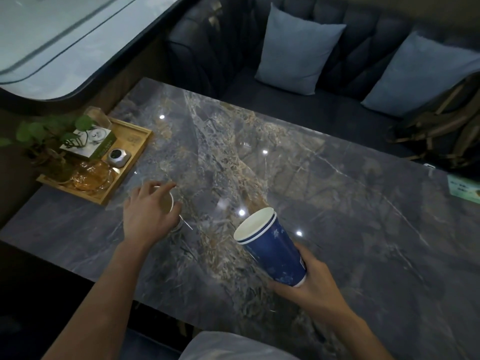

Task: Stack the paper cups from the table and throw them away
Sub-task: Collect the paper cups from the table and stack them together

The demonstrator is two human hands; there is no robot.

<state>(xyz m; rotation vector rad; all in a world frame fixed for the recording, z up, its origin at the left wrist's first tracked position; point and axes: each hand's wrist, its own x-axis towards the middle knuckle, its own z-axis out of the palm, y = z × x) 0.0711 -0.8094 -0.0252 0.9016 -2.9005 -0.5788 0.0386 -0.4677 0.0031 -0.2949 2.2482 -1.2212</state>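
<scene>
My right hand (309, 279) grips the base of two nested blue paper cups (272, 245), tilted with their white rims pointing up and left above the marble table (337, 203). To the left, my left hand (148, 211) wraps around another paper cup (168, 203) that stands on the table near the wooden tray. Only the white rim and inside of that cup show; the hand hides most of its body.
A wooden tray (135, 141) at the table's left edge holds a plant, a box, a small metal object and amber glass dishes. A green card (463, 189) lies at the right edge. Beyond the table is a dark sofa with two grey-blue cushions and a bag.
</scene>
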